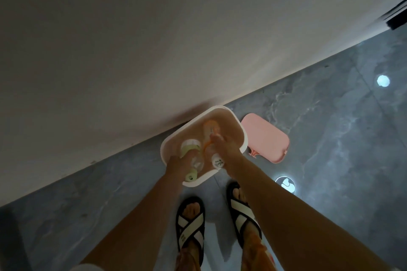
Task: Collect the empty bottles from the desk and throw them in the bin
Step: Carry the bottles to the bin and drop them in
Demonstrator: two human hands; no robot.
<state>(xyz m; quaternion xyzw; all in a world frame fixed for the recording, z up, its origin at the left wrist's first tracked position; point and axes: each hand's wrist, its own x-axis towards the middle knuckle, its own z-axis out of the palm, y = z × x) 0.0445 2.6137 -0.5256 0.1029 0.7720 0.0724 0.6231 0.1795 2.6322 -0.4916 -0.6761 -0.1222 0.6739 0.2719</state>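
Blurring over the bin (241, 132), both hands (grips unclear) hold bottles (193, 156).

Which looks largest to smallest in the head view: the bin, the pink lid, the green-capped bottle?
1. bin
2. pink lid, a little smaller in area than the bin's opening
3. green-capped bottle, partly covered by the left hand, and nearer the camera, so its true size may be smaller.

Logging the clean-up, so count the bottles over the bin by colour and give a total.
Green-labelled bottle, in the left hand: 1
Orange bottle, at the right hand: 1
White-capped bottle: 1
Total over the bin: 3
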